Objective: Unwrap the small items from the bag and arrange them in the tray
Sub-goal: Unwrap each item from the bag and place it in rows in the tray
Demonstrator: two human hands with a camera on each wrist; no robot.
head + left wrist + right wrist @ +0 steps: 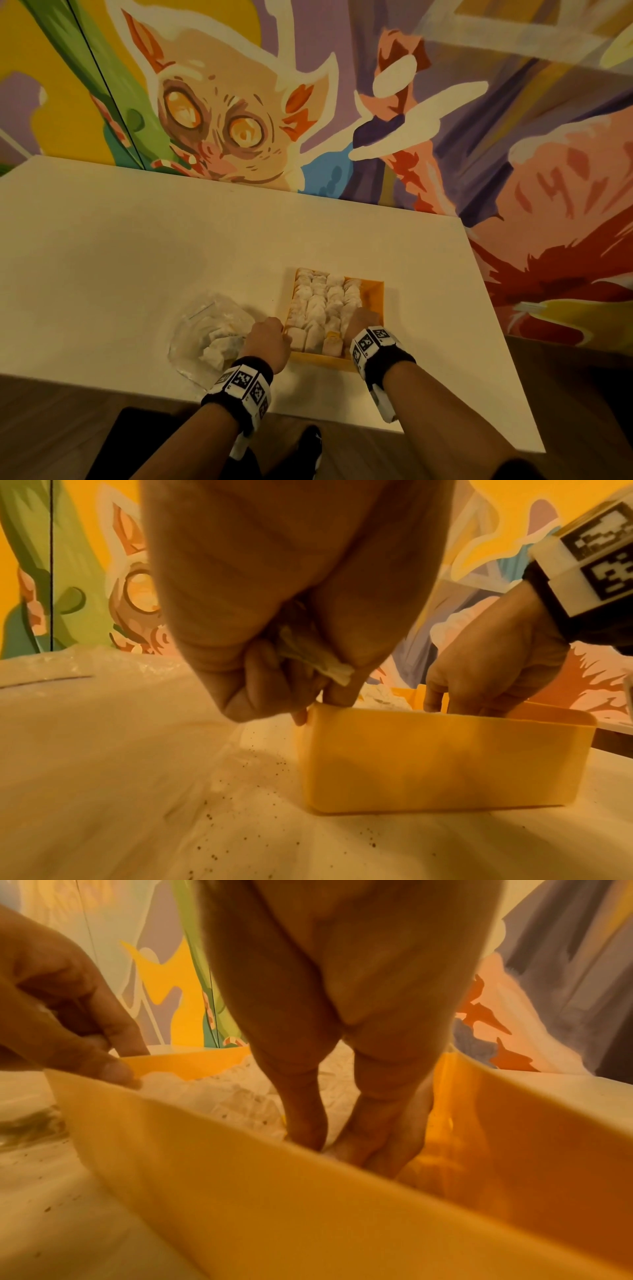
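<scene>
A: What is worn on the forearms?

B: Nothing; both are bare, with no sleeves. Each wrist carries a black fabric band.

A: And on the bands?

B: The left wrist band point(239, 383) bears white blocks printed with black-and-white square coded markers. The right wrist band point(376, 349) bears the same, and a white housing hangs below it. Dark clothing and a black shoe with white trim point(313, 445) show at the bottom.
</scene>
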